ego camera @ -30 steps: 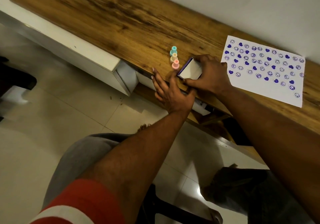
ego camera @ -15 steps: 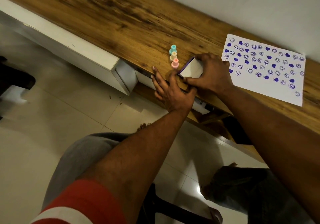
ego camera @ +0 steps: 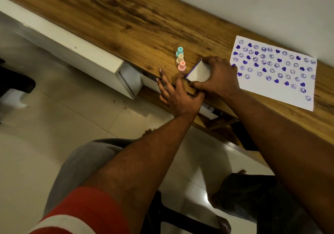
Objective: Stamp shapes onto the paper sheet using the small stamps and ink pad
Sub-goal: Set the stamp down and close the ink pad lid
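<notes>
A white ink pad box point(ego camera: 198, 72) with a purple edge lies near the front edge of the wooden desk point(ego camera: 126, 20). My right hand point(ego camera: 218, 76) is wrapped over it and grips it. My left hand point(ego camera: 178, 93) lies flat at the desk edge, fingers spread, thumb touching the box's near corner. Three small stamps stand in a row just left of the box: blue point(ego camera: 179, 51), cream point(ego camera: 180, 58) and pink point(ego camera: 181, 66). The paper sheet point(ego camera: 274, 87) lies to the right, covered with purple hearts and smiley faces.
A white wall runs along the back of the desk. A white cabinet point(ego camera: 86, 58) sits under the desk on the left. Below are a tiled floor point(ego camera: 45, 125), my grey-clad knee and a dark stool.
Both hands stay on the ink pad box; its white lid has tilted slightly lower. The camera view has shifted a little.
</notes>
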### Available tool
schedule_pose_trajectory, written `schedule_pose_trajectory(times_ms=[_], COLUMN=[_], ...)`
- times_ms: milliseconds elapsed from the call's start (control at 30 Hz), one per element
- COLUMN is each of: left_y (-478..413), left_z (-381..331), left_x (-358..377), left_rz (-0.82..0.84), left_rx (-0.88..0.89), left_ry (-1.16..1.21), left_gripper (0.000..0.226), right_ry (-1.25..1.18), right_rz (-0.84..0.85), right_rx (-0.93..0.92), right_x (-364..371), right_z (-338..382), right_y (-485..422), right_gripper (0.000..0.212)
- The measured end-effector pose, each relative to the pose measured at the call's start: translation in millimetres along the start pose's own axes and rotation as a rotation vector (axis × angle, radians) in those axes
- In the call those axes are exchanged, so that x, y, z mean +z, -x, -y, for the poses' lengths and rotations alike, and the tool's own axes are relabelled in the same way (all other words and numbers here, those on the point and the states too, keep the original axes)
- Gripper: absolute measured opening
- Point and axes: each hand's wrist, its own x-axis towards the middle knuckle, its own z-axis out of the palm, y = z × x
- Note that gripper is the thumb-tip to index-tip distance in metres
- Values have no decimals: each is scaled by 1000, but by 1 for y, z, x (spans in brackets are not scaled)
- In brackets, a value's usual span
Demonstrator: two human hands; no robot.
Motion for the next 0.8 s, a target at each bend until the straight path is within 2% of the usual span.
schedule_pose_trajectory(times_ms=[433, 633, 800], left_y=[1, 2, -1], left_z=[1, 17, 22], left_x=[-2, -2, 3], left_rz=[12, -48, -48], left_rx=[37, 184, 281], left_ry=[-43, -79, -158], left_gripper=[83, 99, 90], right_ry=[12, -104, -76], right_rz=[-16, 100, 169], right_rx=[-67, -178, -222], right_x=[6, 0, -4], right_z=[-11, -21, -27], right_y=[2, -5, -13], right_gripper=[109, 109, 110])
